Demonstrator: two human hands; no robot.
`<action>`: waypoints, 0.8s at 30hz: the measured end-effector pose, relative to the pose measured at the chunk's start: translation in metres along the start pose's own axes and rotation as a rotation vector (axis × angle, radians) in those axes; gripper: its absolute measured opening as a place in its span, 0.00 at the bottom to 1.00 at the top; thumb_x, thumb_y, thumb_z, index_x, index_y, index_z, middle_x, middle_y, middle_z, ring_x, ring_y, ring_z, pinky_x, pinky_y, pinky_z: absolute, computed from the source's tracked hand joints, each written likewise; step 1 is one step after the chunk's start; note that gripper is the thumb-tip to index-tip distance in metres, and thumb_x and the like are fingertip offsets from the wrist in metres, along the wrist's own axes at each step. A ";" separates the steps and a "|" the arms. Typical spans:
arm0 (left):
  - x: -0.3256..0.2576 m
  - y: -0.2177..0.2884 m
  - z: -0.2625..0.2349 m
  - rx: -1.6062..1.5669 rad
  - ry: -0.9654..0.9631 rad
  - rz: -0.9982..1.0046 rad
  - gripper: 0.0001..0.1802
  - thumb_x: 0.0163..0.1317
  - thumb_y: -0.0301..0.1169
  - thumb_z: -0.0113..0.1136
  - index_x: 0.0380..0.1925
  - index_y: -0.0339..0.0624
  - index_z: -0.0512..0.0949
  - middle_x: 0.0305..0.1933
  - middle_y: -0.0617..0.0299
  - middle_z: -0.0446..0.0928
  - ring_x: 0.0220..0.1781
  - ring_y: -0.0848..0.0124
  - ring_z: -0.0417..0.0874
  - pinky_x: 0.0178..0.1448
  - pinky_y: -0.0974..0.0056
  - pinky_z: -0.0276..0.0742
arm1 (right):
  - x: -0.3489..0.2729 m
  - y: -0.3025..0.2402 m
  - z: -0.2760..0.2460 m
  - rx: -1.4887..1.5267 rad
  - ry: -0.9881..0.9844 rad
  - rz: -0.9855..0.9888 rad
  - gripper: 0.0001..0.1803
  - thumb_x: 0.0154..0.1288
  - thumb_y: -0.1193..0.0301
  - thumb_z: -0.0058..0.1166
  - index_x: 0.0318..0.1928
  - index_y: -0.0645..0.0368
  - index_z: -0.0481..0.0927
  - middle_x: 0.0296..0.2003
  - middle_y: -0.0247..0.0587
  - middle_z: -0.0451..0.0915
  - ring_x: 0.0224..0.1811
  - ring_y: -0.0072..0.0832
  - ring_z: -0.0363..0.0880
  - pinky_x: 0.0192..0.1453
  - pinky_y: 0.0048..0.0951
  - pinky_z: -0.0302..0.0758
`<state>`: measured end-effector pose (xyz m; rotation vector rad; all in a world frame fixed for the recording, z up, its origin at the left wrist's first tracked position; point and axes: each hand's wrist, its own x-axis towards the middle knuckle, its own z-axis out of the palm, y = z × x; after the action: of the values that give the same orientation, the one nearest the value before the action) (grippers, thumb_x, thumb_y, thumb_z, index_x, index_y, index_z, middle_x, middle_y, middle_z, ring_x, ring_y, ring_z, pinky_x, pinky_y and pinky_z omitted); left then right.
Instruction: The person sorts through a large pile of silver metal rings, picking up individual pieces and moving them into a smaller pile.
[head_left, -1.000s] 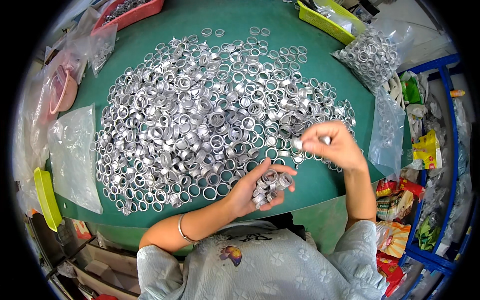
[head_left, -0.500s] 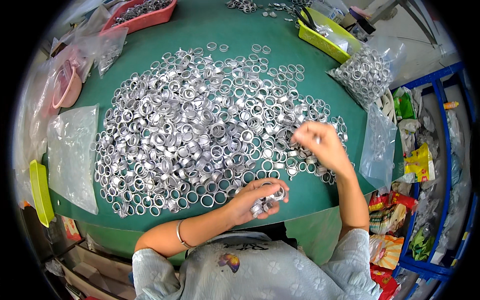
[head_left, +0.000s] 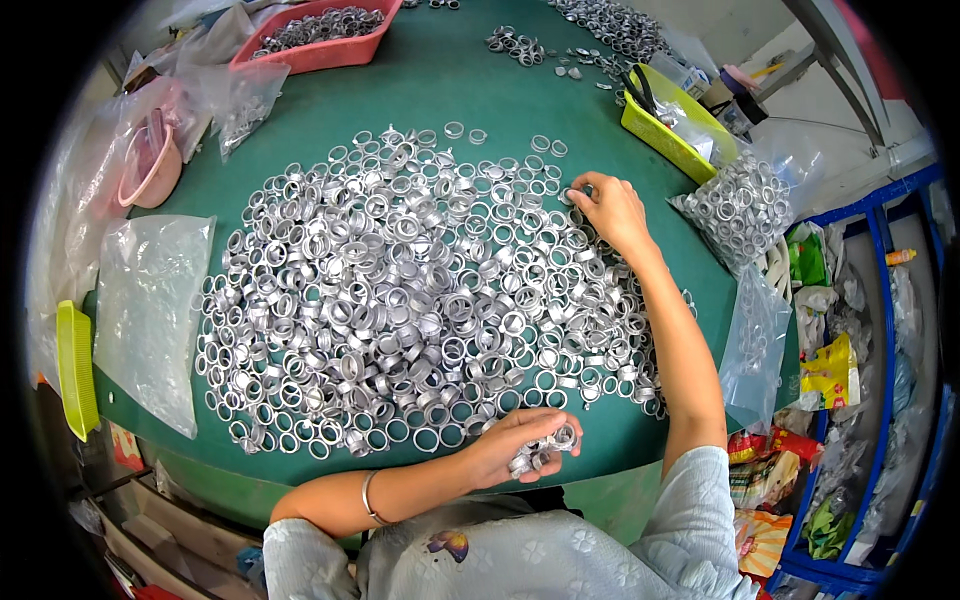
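A broad heap of silver metal rings (head_left: pixel 400 290) covers the middle of the green table (head_left: pixel 430 85). My left hand (head_left: pixel 505 445) is curled near the table's front edge, its fingers wrapped round several metal rings (head_left: pixel 545 450). Farther off, my right hand (head_left: pixel 612 212) reaches to the heap's far right side. Its thumb and forefinger are pinched at a metal ring (head_left: pixel 566 197), partly hidden by the fingertips.
Clear bags of rings (head_left: pixel 745 205) sit at the right edge, beside a yellow-green basket (head_left: pixel 665 135). A red tray (head_left: pixel 365 45) of small metal parts stands at the far left. Below it are a pink bowl (head_left: pixel 155 180) and a flat plastic bag (head_left: pixel 150 310). Blue shelving (head_left: pixel 880 260) stands right.
My right hand has moved away from me, from the heap's right side to its far right edge. My left hand still holds its rings. The whole view has shifted slightly.
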<state>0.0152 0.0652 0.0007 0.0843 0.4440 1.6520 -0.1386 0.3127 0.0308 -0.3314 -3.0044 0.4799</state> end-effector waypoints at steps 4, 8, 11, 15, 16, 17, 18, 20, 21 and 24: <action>0.002 -0.002 0.000 0.016 0.013 0.008 0.17 0.65 0.43 0.43 0.36 0.40 0.72 0.34 0.58 0.72 0.16 0.76 0.67 0.13 0.76 0.56 | 0.005 0.012 0.011 0.058 0.027 -0.064 0.11 0.53 0.63 0.58 0.30 0.58 0.81 0.22 0.42 0.79 0.29 0.40 0.77 0.35 0.37 0.72; 0.004 -0.002 0.001 0.029 0.004 0.005 0.17 0.65 0.43 0.43 0.38 0.40 0.72 0.35 0.58 0.72 0.16 0.76 0.67 0.13 0.76 0.56 | -0.012 0.018 -0.004 0.625 0.051 -0.046 0.12 0.54 0.64 0.58 0.27 0.63 0.79 0.20 0.31 0.77 0.21 0.23 0.72 0.26 0.24 0.67; 0.000 -0.002 -0.001 0.035 0.020 0.032 0.18 0.66 0.42 0.42 0.41 0.39 0.72 0.36 0.57 0.72 0.16 0.75 0.67 0.13 0.75 0.56 | -0.052 -0.005 -0.031 1.096 -0.280 0.172 0.12 0.55 0.65 0.58 0.27 0.64 0.79 0.21 0.25 0.74 0.20 0.13 0.65 0.23 0.17 0.61; 0.002 -0.002 0.002 0.049 0.037 0.103 0.21 0.67 0.44 0.39 0.47 0.39 0.70 0.38 0.56 0.72 0.17 0.74 0.67 0.13 0.75 0.56 | -0.119 -0.019 -0.062 0.977 -0.579 -0.292 0.06 0.50 0.72 0.62 0.28 0.60 0.80 0.17 0.30 0.73 0.18 0.14 0.64 0.19 0.19 0.56; 0.002 -0.001 0.003 0.038 0.027 0.130 0.22 0.67 0.45 0.38 0.47 0.39 0.70 0.38 0.56 0.72 0.17 0.74 0.67 0.13 0.75 0.56 | -0.129 -0.026 -0.067 0.902 -0.624 -0.405 0.06 0.49 0.73 0.63 0.28 0.60 0.81 0.17 0.31 0.73 0.17 0.16 0.65 0.19 0.20 0.57; 0.001 0.000 0.002 0.026 0.019 0.159 0.22 0.67 0.46 0.38 0.47 0.39 0.69 0.38 0.56 0.73 0.17 0.74 0.67 0.13 0.75 0.57 | -0.137 -0.033 -0.068 0.824 -0.668 -0.517 0.06 0.48 0.74 0.63 0.28 0.60 0.81 0.18 0.33 0.74 0.17 0.19 0.67 0.19 0.21 0.59; 0.003 -0.002 -0.004 0.020 -0.016 0.129 0.25 0.66 0.49 0.37 0.48 0.39 0.69 0.39 0.56 0.72 0.16 0.74 0.67 0.13 0.75 0.57 | -0.146 -0.038 -0.066 0.773 -0.674 -0.557 0.06 0.50 0.74 0.62 0.30 0.60 0.81 0.19 0.34 0.75 0.18 0.22 0.69 0.19 0.24 0.60; 0.004 -0.004 -0.011 -0.061 -0.089 0.130 0.25 0.66 0.46 0.39 0.48 0.35 0.68 0.37 0.57 0.72 0.19 0.75 0.69 0.14 0.76 0.58 | -0.157 -0.040 -0.059 0.650 -0.624 -0.642 0.08 0.51 0.73 0.61 0.33 0.60 0.81 0.23 0.35 0.77 0.20 0.28 0.72 0.21 0.28 0.65; 0.004 -0.002 -0.009 -0.101 -0.123 0.133 0.24 0.67 0.45 0.40 0.49 0.33 0.68 0.36 0.57 0.72 0.21 0.76 0.70 0.15 0.76 0.58 | -0.156 -0.039 -0.060 0.654 -0.632 -0.634 0.08 0.51 0.73 0.61 0.33 0.60 0.81 0.24 0.36 0.78 0.20 0.28 0.73 0.21 0.27 0.65; 0.000 0.003 0.002 -0.044 -0.057 0.175 0.23 0.66 0.44 0.41 0.49 0.34 0.68 0.37 0.58 0.71 0.22 0.76 0.69 0.16 0.77 0.59 | -0.138 -0.035 -0.069 0.670 -0.783 -0.579 0.10 0.50 0.71 0.62 0.35 0.58 0.80 0.27 0.35 0.79 0.24 0.26 0.76 0.26 0.27 0.70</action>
<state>0.0129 0.0652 0.0035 0.1402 0.3650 1.8254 -0.0036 0.2700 0.1013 0.9378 -3.0526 1.7671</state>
